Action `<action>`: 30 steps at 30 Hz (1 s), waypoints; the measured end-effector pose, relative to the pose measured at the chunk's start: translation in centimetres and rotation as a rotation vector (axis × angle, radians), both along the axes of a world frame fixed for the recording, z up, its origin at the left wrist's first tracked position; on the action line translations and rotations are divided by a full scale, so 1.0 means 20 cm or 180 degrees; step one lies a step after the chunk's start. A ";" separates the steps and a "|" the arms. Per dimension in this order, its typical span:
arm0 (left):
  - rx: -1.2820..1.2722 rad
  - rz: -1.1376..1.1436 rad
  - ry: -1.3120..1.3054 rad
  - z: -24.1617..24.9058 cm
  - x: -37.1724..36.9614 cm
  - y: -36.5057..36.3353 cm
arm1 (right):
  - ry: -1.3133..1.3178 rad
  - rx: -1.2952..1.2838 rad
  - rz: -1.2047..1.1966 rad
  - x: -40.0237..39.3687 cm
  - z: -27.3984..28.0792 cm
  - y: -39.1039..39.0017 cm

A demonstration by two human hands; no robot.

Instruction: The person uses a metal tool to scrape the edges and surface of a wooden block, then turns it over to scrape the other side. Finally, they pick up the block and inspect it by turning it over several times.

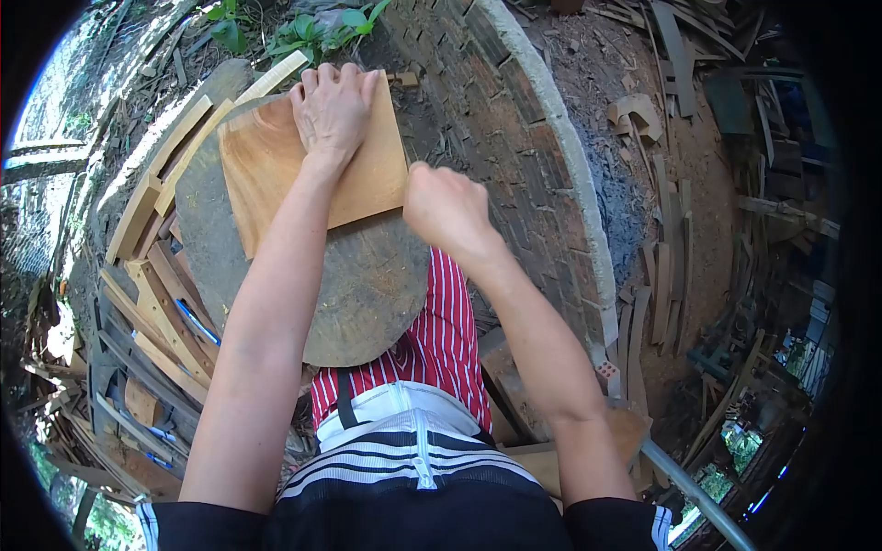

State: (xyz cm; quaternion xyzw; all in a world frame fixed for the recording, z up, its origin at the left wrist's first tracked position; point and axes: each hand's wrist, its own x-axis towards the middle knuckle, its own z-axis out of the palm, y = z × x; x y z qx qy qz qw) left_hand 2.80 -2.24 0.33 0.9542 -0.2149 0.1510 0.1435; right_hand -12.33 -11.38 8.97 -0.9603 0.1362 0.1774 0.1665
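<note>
- The left hand [333, 108] lay flat, fingers together, pressing on the square, dished, light-brown wooden board [276, 170] in the upper left of the frame.
- The board rested on a round grey stone slab [367, 294].
- The right hand [447, 209] was closed in a fist at the board's right edge; whether it gripped anything could not be told.
- Pale wooden offcuts [156, 303] lay at the left.

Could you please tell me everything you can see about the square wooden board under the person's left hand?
The wooden board is a roughly square slab of light orange-brown wood with visible grain and a shallow curved hollow at its left side. It lies flat on a round grey stump top. The left hand presses palm-down on its far edge, fingers spread over the rim. The right hand is closed in a fist at its near right corner; whether it holds anything cannot be seen.
</note>
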 end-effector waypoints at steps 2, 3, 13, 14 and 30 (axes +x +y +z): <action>-0.0046 0.0030 -0.0080 -0.01 -0.01 0.00 | 0.0007 -0.0174 0.0162 -0.17 0.04 0.05; -0.0060 0.0062 -0.0095 -0.01 -0.01 0.01 | 0.0185 -0.0238 0.0244 -0.27 0.08 0.02; -0.1915 0.0387 -0.0227 -0.03 0.04 0.08 | 0.0161 -0.0138 0.0166 -0.39 0.07 0.01; -0.1841 0.0338 -0.0234 0.00 0.03 0.14 | 0.0170 -0.0065 -0.0095 -0.50 0.08 -0.06; -0.0123 -0.0492 0.0616 0.07 -0.64 0.88 | 0.0008 -0.0052 -0.2278 -1.00 -0.52 -0.16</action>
